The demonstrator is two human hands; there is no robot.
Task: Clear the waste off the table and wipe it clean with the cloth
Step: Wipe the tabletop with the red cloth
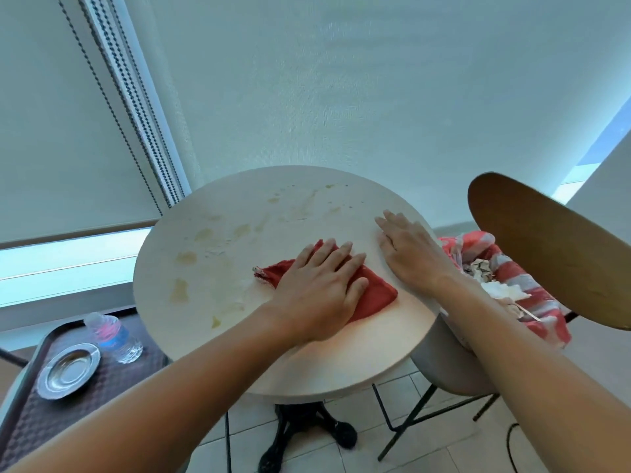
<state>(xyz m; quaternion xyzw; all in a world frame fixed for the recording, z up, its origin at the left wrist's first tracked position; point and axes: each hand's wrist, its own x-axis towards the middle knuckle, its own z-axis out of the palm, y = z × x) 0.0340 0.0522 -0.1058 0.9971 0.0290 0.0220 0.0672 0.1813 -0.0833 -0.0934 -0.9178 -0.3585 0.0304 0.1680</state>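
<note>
On the stained table (239, 213), the left hand (317, 285) presses the red cloth (375, 295) flat for wiping; the right hand (409, 250), released, steadies the top.

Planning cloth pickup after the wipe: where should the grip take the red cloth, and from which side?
Probably the bare corner of the red cloth nearest the person. It lies flat on the table, and the left hand presses flat on its middle. Come from above on the near-right side, pinching that corner; the right hand rests flat beyond it.

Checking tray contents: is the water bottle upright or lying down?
Lying down. The water bottle rests on its side on the brown tray, next to the foil dish. Fill level: cannot tell.
</note>
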